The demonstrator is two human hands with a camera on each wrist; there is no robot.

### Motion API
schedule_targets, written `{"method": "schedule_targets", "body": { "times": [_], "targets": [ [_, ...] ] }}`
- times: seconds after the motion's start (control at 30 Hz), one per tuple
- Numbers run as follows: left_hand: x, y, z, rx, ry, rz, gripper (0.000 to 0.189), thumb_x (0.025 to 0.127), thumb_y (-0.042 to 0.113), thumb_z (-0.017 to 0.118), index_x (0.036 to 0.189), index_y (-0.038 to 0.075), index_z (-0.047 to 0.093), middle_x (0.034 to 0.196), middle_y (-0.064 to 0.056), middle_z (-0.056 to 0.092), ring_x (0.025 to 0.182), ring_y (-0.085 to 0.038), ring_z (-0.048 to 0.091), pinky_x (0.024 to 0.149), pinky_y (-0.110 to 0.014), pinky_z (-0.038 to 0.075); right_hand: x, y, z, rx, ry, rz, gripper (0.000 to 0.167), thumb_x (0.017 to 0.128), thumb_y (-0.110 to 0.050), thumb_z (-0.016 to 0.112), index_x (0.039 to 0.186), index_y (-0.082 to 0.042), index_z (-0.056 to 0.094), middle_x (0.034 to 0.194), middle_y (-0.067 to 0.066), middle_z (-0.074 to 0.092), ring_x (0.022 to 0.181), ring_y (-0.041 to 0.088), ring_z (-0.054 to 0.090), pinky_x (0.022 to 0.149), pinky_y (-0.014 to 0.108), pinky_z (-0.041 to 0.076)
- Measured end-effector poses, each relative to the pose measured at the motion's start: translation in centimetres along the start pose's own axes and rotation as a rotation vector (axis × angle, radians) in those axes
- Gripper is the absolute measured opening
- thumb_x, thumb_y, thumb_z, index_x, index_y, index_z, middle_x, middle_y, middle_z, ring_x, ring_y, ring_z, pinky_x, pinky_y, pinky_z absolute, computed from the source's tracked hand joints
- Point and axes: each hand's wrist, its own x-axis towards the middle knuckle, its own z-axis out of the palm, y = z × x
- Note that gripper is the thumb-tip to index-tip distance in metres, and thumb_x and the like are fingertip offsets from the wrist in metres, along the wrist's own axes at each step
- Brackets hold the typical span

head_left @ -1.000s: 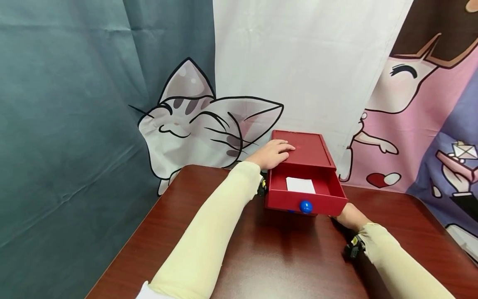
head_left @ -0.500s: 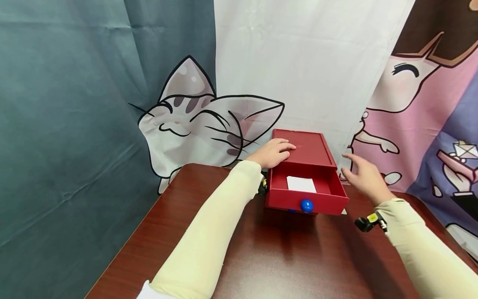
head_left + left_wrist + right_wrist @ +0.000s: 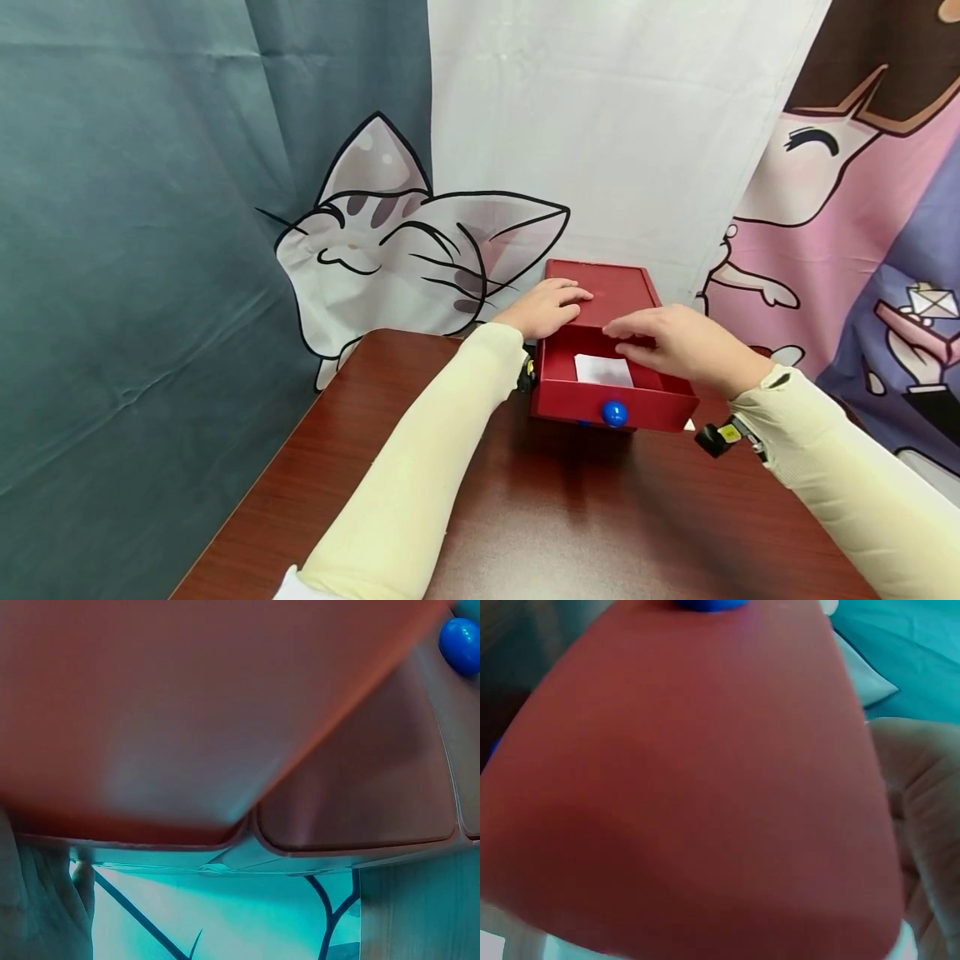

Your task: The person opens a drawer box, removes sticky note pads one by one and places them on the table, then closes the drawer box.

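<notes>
Left hand (image 3: 542,310) rests on box (image 3: 618,287), fingers extended, gripping nothing; right hand (image 3: 686,346) over pulled-out drawer (image 3: 570,400), fingers loosely bent, empty. Paper (image 3: 602,371) lies inside. Left should steady box; right, avoid jolting drawer.

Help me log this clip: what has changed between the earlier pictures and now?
The right hand rose from beside the drawer and swung left over it; a small pale object now shows where the hand was. The left hand, red cabinet, drawer and white paper stayed put.
</notes>
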Motion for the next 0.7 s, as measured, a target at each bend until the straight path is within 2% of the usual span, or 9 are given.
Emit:
{"method": "schedule_targets", "body": {
  "times": [0.13,0.33,0.47,0.53,0.7],
  "targets": [
    [0.2,0.0,0.2,0.004,-0.004,-0.002,0.044,0.106,0.033,0.039,0.147,0.032,0.054,0.161,0.002,0.035,0.15,-0.017,0.025,0.121,-0.038,0.024,0.6,-0.2,0.9,0.034,-0.175,0.036,0.031,0.084,-0.015,0.083,0.114,-0.008,0.077,0.105,0.004,0.077,0.09,0.017,0.074,0.078,0.039,0.06],
    [0.3,-0.1,0.4,0.009,0.006,0.009,0.043,0.106,0.032,0.039,0.147,0.031,0.054,0.161,0.001,0.036,0.15,-0.017,0.026,0.121,-0.037,0.023,1.2,-0.4,2.0,0.056,-0.348,0.075,0.036,0.084,-0.023,0.083,0.116,-0.009,0.076,0.094,0.001,0.076,0.076,0.015,0.07,0.073,0.035,0.059],
    [0.1,-0.1,0.3,0.006,0.014,0.012,0.043,0.106,0.031,0.039,0.146,0.03,0.055,0.16,0.0,0.037,0.15,-0.018,0.027,0.122,-0.037,0.023,1.4,-0.5,2.5,0.053,-0.451,0.118,0.039,0.085,-0.021,0.082,0.122,-0.009,0.074,0.1,0.005,0.076,0.084,0.018,0.071,0.081,0.038,0.059],
    [0.0,0.0,0.1,0.004,0.016,0.013,0.044,0.106,0.03,0.039,0.146,0.029,0.056,0.16,-0.001,0.037,0.15,-0.018,0.027,0.122,-0.037,0.023,1.5,-0.6,2.7,0.048,-0.485,0.139,0.04,0.085,-0.017,0.081,0.124,-0.008,0.074,0.107,0.008,0.076,0.092,0.021,0.072,0.086,0.042,0.059],
    [-0.2,0.2,0.0,0.004,0.019,0.01,0.044,0.105,0.03,0.039,0.146,0.029,0.056,0.16,-0.001,0.038,0.149,-0.018,0.027,0.121,-0.036,0.024,1.5,-0.7,3.1,0.011,-0.501,0.138,0.039,0.085,-0.01,0.08,0.123,-0.009,0.074,0.108,0.009,0.075,0.093,0.022,0.072,0.088,0.043,0.058]
  ]
}}
